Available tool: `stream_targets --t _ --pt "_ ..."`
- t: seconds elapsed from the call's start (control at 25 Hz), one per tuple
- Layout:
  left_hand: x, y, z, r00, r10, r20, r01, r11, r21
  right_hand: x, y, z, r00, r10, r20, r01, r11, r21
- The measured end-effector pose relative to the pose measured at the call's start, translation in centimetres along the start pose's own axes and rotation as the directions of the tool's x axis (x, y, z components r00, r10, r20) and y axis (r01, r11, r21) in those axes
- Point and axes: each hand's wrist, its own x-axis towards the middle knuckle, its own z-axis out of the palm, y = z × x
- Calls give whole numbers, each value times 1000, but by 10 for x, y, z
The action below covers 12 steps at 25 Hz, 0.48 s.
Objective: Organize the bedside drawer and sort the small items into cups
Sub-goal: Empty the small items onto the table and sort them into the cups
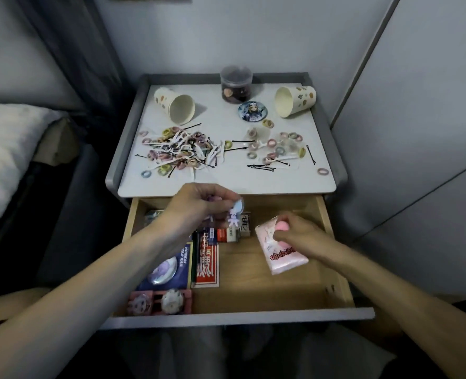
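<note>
The wooden drawer (267,294) stands pulled out below the bedside table top (226,176). My left hand (196,206) hovers over the drawer's back left, pinching a small purple figure charm (236,214). My right hand (297,233) rests in the drawer's right half, fingers closed on a pink tissue pack (283,255) and a pink round item (282,227). Two paper cups (176,105) (294,101) lie tipped on their sides at the back of the table top. Piles of small hair ties, black hairpins and white picks (180,151) (277,149) are scattered in front of them.
A lidded clear jar (236,83) and a round badge (251,111) sit between the cups. In the drawer's left half lie a blue card with a badge (166,269), a red packet (207,261), small boxes (233,233) and pink trinkets (161,300). A bed (10,149) is at left, a cabinet door (417,132) at right.
</note>
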Motion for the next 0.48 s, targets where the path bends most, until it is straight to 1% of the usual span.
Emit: stream_targets --t 0.04,0.12,0.2,0.28,0.32,0.36,0.44,0.48 --pt "-2 -9 -2 999 -39 13 39 999 9 7 8 4 997 11 -80 -12 1000 -13" --pt "1 -25 -6 994 -105 28 105 995 1 23 20 11 977 33 -209 -55 993 -100" --pt "6 -34 -8 991 -128 33 128 992 -5 37 29 17 949 26 -315 -87 980 -181" --pt "11 -39 -7 990 -136 39 135 991 12 41 30 26 927 12 -375 -133 945 -298" --pt "13 -40 -6 989 -140 48 139 990 24 40 30 30 926 -9 -377 -148 912 -384" --pt "15 -41 -5 988 -139 59 137 990 39 38 30 35 926 -52 -374 -150 859 -490" --pt "17 -42 -5 989 -127 82 122 991 60 34 33 41 924 -170 -342 -144 673 -725" --pt "17 -41 -5 990 -117 82 111 992 64 31 32 40 921 -213 -326 -144 591 -793"
